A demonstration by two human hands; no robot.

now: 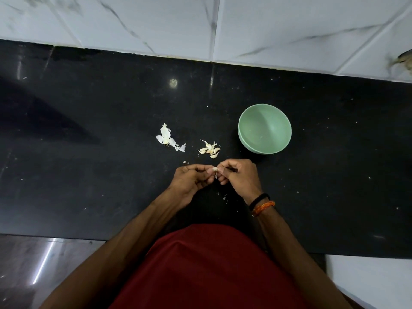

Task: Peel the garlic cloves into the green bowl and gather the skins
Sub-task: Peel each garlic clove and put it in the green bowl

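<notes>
The small pale garlic clove (215,169) sits pinched between your two hands, held over the bench close to your body. It is light and firm, I judge, with a dry papery skin that should tear more than stretch, so work at the pointed tip or the root end, where the skin looks loosest, and pinch lightly: a bare clove will likely turn slick. Your left hand (191,178) is closed narrow, fingertips on the clove's left side; your right hand (237,175) is closed the same way on its right side, and both grip that one clove.

Just beyond your fingers lies a small heap of unpeeled cream garlic cloves (210,149), curved and tapered, some touching one another. To the left of them, a little apart, lies the white papery bulb husk with its root stub (166,138), thin and flaky; it would scatter at a breath, so gather it gently. To the right stands the round pale-green bowl (264,128), smooth, matte and apparently empty. Skin flecks (224,197) dot the glossy black stone bench (89,175) near your wrists.
</notes>
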